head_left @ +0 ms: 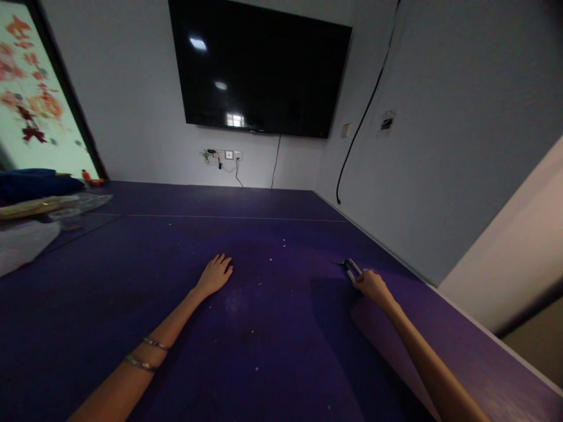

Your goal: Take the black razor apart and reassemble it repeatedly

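Note:
My left hand (215,274) rests flat on the purple tabletop (167,293), fingers spread, with nothing in it. Two bracelets (145,354) circle that forearm. On the right, my right hand (372,283) is closed around the pale handles of a pair of small pliers (350,269). Their dark head points left and away from me, low over the tabletop or touching it; I cannot tell which. The handles stand apart. Small white specks (270,259) are scattered on the surface between my hands.
A wall-mounted television (259,70) hangs above wall sockets (229,155) with cords. A black cable (363,117) dangles down the right wall to near the table edge. Clear plastic bags (26,243) and dark blue cloth (37,183) lie at left, with a small orange object (90,179) behind.

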`<state>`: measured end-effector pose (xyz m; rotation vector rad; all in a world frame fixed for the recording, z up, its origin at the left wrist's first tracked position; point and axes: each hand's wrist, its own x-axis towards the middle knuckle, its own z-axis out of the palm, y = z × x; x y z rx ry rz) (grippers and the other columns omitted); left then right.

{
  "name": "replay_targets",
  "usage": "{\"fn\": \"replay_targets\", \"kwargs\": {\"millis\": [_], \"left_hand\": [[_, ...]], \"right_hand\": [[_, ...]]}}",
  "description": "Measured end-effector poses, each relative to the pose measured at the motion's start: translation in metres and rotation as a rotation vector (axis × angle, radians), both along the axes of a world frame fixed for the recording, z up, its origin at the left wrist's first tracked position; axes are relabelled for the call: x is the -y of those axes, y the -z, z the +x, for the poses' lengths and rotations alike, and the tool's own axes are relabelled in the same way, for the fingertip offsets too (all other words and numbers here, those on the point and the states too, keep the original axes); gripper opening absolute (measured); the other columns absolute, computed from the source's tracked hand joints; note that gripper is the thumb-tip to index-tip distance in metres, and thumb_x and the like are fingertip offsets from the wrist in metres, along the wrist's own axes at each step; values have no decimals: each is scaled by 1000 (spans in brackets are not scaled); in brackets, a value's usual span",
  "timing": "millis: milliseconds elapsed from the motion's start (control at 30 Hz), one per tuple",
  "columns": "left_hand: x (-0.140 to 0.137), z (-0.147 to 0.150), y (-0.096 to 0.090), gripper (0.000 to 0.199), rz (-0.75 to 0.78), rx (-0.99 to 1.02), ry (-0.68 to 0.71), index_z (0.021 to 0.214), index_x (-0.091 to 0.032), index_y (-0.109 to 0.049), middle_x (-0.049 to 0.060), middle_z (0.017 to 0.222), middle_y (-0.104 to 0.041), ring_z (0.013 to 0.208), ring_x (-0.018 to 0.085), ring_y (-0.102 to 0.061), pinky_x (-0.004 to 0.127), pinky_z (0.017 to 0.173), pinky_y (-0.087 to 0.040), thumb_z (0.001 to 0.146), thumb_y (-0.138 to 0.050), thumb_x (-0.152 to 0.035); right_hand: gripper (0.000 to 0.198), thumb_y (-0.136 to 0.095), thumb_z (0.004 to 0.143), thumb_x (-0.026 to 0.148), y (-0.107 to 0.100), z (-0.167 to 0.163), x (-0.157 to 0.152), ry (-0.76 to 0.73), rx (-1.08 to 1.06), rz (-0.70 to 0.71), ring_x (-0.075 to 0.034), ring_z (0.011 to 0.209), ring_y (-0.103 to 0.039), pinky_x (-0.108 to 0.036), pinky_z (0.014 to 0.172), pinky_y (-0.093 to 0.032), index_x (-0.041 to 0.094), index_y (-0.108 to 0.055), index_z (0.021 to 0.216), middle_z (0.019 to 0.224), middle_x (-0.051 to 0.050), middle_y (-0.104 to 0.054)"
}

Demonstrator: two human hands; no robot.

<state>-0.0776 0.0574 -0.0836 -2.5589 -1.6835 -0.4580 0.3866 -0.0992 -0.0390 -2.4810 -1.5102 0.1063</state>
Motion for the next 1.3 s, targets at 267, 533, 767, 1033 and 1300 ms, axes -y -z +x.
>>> {"fn": "replay_targets", "kwargs": {"millis": [267,533,767,1033,1300], "left_hand": [[6,16,-25,40,40,131,14,113,-11,-60,14,122,-58,118,26,-48,40,102,-32,85,-39,-32],[55,117,-59,29,-189,573,314,85,-16,-69,7,85,-70,77,17,-63,27,72,-45,81,-47,-35],[61,162,-62,50,-437,743,167,72,-12,-66,6,63,-67,52,14,-57,24,50,-39,81,-41,-53],[64,144,-75,51,-331,606,204,59,-12,-63,7,55,-63,56,16,-61,23,54,-41,82,-39,-51],[51,128,-73,43,-267,240,140,79,-11,-68,13,80,-69,76,20,-65,25,65,-43,87,-33,-35]], "right_hand": [[23,-51,75,25,-12,-22,-5,-18,-87,70,-20,69,-64,-21,52,-33,14,-72,78,69,-9,-68],[22,-49,77,21,-41,-118,-20,-256,-23,271,-16,63,-61,-21,49,-27,18,-69,69,65,-6,-66],[21,-46,82,19,-49,-188,-15,-409,84,274,-15,65,-61,-21,57,-35,14,-67,79,80,-10,-64],[25,-41,86,14,-43,-219,-4,-512,183,269,-20,86,-58,-29,74,-44,13,-63,98,94,-14,-61],[34,-37,90,29,-52,-222,7,-571,139,265,-20,81,-60,-30,75,-44,12,-67,89,88,-13,-62]]}}
